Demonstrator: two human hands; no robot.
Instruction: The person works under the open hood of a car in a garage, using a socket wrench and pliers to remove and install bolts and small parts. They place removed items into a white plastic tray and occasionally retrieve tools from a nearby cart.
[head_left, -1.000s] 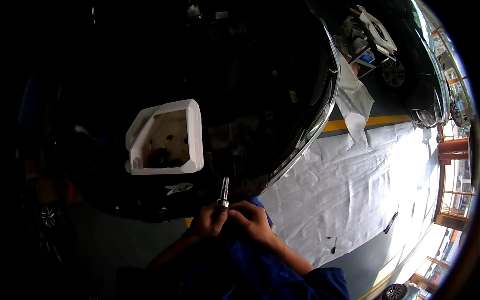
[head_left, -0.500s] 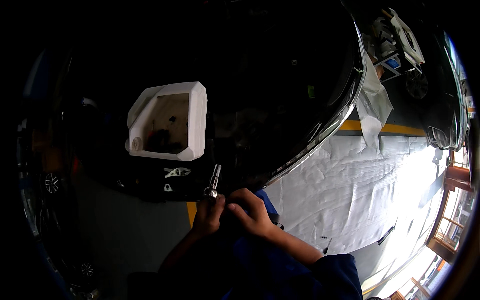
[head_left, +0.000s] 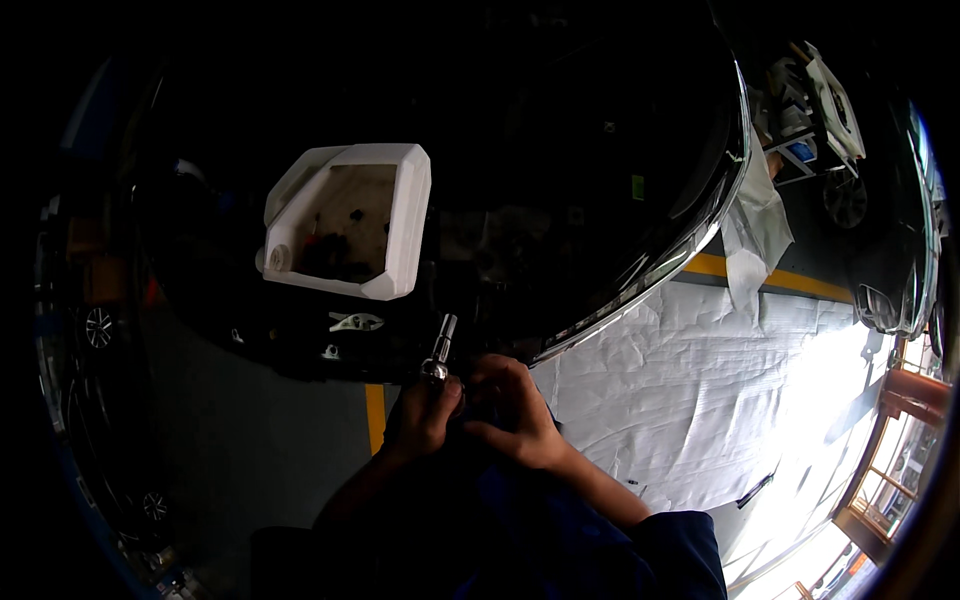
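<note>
My left hand (head_left: 424, 420) is closed around a chrome socket wrench (head_left: 441, 348). Its head and long socket stick up past the thumb, and the fist hides the handle. Close beside it is my right hand (head_left: 520, 420), fingers curved and thumb held apart from them. The gap between them is dark and shows nothing I can make out. Both hands are in front of a dark car's open engine bay. Farther off, a white plastic tub (head_left: 409, 235) with small dark parts and something red inside rests on the car.
A pale metal bracket-like piece (head_left: 357, 322) lies near the car's front edge. White sheeting (head_left: 640, 390) covers the floor to the right, with a dark tool (head_left: 755, 491) near its edge. Beyond the car, a cart (head_left: 800, 150) holds parts beside another vehicle.
The fingers and thumb of my right hand have spread apart. My left hand still grips the socket wrench, now slightly farther right in the picture. The whole view has shifted a little.
</note>
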